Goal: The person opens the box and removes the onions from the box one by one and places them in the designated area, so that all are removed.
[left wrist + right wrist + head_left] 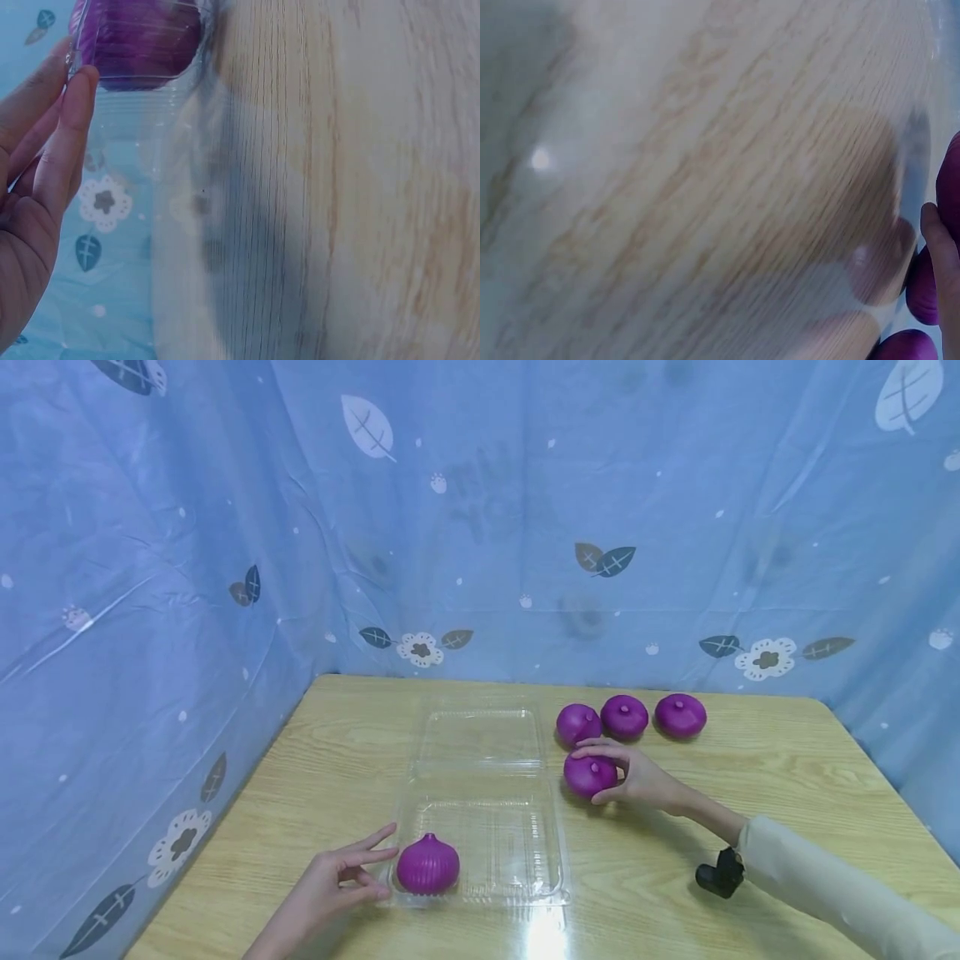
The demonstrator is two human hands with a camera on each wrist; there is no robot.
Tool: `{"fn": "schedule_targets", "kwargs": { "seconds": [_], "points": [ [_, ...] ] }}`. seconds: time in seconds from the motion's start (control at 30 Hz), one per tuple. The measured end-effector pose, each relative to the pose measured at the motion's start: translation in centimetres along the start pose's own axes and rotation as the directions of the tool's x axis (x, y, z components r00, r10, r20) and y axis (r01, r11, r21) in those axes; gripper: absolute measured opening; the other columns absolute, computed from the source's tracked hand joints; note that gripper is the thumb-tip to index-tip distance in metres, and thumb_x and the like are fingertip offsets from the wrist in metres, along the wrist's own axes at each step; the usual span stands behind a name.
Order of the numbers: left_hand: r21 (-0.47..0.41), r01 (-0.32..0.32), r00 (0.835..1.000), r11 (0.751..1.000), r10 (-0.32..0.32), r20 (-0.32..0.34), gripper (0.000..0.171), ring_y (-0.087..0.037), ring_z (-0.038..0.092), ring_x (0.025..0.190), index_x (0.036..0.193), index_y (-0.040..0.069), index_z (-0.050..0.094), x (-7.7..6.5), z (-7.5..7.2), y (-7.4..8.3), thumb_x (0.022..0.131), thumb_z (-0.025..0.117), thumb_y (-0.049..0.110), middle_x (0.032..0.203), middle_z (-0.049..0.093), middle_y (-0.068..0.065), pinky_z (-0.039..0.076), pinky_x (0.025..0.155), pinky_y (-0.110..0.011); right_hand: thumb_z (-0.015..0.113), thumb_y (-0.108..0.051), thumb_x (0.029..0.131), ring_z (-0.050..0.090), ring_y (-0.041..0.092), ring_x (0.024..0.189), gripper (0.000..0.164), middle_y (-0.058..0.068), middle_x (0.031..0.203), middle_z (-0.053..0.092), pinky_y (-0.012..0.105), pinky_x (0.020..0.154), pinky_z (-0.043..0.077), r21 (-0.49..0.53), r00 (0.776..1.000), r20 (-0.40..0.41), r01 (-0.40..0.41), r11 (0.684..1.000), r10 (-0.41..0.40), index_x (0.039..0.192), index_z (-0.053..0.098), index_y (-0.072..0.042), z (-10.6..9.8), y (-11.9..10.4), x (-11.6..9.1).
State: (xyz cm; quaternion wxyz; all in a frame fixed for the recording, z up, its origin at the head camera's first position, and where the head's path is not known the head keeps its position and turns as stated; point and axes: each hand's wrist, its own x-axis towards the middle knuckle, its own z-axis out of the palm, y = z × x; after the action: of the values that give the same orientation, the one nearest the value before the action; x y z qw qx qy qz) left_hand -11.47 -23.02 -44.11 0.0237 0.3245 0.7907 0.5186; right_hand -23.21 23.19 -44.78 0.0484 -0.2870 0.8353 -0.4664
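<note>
In the head view a clear plastic container point(491, 902) lies with its lid point(483, 735) folded back. A purple onion point(427, 865) sits in its front left corner. My left hand point(330, 881) holds the container's left rim, and its fingers point(64, 142) touch that edge in the left wrist view. To the right of the container, my right hand point(633, 777) grips another purple onion point(585, 774), thumb on the near side and fingers over the far side. The right wrist view catches only part of this hand point(946, 270) at the right edge.
Three more purple onions point(578, 724) point(624, 717) point(680, 716) stand in a row behind the right hand. Blue patterned cloth point(487, 527) hangs behind and left of the wooden table point(750, 760). A black wrist camera point(722, 872) hangs below the right sleeve.
</note>
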Motion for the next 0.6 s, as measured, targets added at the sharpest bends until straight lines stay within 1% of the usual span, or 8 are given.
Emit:
{"fn": "schedule_targets", "kwargs": {
  "seconds": [0.1, 0.17, 0.27, 0.33, 0.4, 0.47, 0.53, 0.6],
  "points": [
    [0.026, 0.023, 1.0, 0.999, -0.023, -0.009, 0.041, -0.009, 0.067, 0.068, 0.116, -0.012, 0.061, -0.05, 0.02, 0.2, 0.083, 0.072, 0.01, 0.144, 0.046, -0.004, 0.058, 0.065, -0.026, 0.086, -0.01, 0.068, 0.04, 0.039, 0.129, 0.06, 0.017, 0.139, 0.049, 0.051, 0.1, 0.042, -0.004, 1.0, 0.015, 0.013, 1.0, -0.013, 0.124, 0.062, -0.012, 0.07, 0.19, -0.08],
    [0.047, 0.032, 0.999, 0.998, -0.032, -0.015, 0.042, -0.008, 0.067, 0.069, 0.116, -0.011, 0.061, -0.05, 0.05, 0.32, 0.083, 0.072, 0.012, 0.141, 0.047, -0.016, 0.058, 0.066, -0.026, 0.085, -0.008, 0.069, 0.04, 0.037, 0.129, 0.061, 0.018, 0.139, 0.048, 0.049, 0.1, 0.043, -0.009, 0.999, 0.03, 0.025, 1.0, -0.025, 0.125, 0.061, -0.012, 0.06, 0.17, -0.11],
    [0.058, 0.042, 0.999, 0.997, -0.04, -0.021, 0.042, -0.008, 0.066, 0.069, 0.116, -0.011, 0.062, 0.03, 0.07, 0.45, 0.083, 0.073, 0.014, 0.136, 0.045, -0.027, 0.058, 0.066, -0.026, 0.083, -0.006, 0.071, 0.04, 0.034, 0.13, 0.062, 0.018, 0.139, 0.047, 0.047, 0.102, 0.042, -0.015, 0.998, 0.044, 0.044, 0.999, -0.044, 0.127, 0.059, -0.012, 0.03, 0.13, -0.09],
    [0.057, 0.044, 0.999, 0.997, -0.043, -0.023, 0.042, -0.008, 0.066, 0.069, 0.116, -0.011, 0.062, 0.08, 0.07, 0.49, 0.083, 0.073, 0.014, 0.136, 0.044, -0.028, 0.058, 0.066, -0.026, 0.082, -0.004, 0.071, 0.04, 0.032, 0.13, 0.064, 0.018, 0.14, 0.047, 0.043, 0.102, 0.041, 0.001, 0.997, 0.053, 0.052, 0.999, -0.052, 0.13, 0.057, -0.01, 0.01, 0.18, -0.04],
    [0.051, 0.046, 0.999, 0.998, -0.045, -0.026, 0.042, -0.008, 0.066, 0.069, 0.116, -0.011, 0.061, 0.08, 0.07, 0.47, 0.083, 0.073, 0.013, 0.137, 0.044, -0.026, 0.058, 0.065, -0.026, 0.082, -0.003, 0.071, 0.041, 0.031, 0.13, 0.07, 0.018, 0.141, 0.047, 0.036, 0.102, 0.042, 0.027, 0.997, 0.057, 0.044, 0.999, -0.045, 0.135, 0.052, -0.007, 0.06, 0.34, -0.02],
    [0.049, 0.04, 0.999, 0.998, -0.039, -0.024, 0.042, -0.009, 0.066, 0.069, 0.116, -0.011, 0.061, 0.05, 0.08, 0.42, 0.082, 0.073, 0.012, 0.137, 0.045, -0.025, 0.058, 0.065, -0.026, 0.082, -0.003, 0.072, 0.042, 0.029, 0.129, 0.075, 0.018, 0.141, 0.046, 0.028, 0.099, 0.044, 0.063, 0.998, 0.061, 0.026, 0.998, -0.03, 0.138, 0.047, -0.003, 0.08, 0.58, -0.14],
    [0.044, 0.031, 0.999, 0.999, -0.03, -0.02, 0.042, -0.009, 0.067, 0.069, 0.116, -0.011, 0.061, -0.01, 0.09, 0.32, 0.083, 0.072, 0.011, 0.142, 0.046, -0.014, 0.058, 0.064, -0.026, 0.082, -0.004, 0.072, 0.043, 0.027, 0.128, 0.08, 0.019, 0.142, 0.045, 0.021, 0.098, 0.043, 0.101, 0.998, 0.06, 0.005, 0.995, -0.011, 0.14, 0.042, -0.001, 0.09, 0.85, -0.28],
    [0.039, 0.034, 0.999, 0.999, -0.033, -0.017, 0.042, -0.009, 0.067, 0.07, 0.116, -0.011, 0.061, -0.06, 0.13, 0.28, 0.083, 0.072, 0.011, 0.143, 0.046, -0.01, 0.058, 0.064, -0.027, 0.082, -0.004, 0.071, 0.046, 0.019, 0.127, 0.081, 0.02, 0.142, 0.045, 0.019, 0.097, 0.044, 0.133, 0.998, 0.06, -0.013, 0.991, 0.005, 0.141, 0.041, 0.0, 0.0, 1.05, -0.49]
  ]
}}
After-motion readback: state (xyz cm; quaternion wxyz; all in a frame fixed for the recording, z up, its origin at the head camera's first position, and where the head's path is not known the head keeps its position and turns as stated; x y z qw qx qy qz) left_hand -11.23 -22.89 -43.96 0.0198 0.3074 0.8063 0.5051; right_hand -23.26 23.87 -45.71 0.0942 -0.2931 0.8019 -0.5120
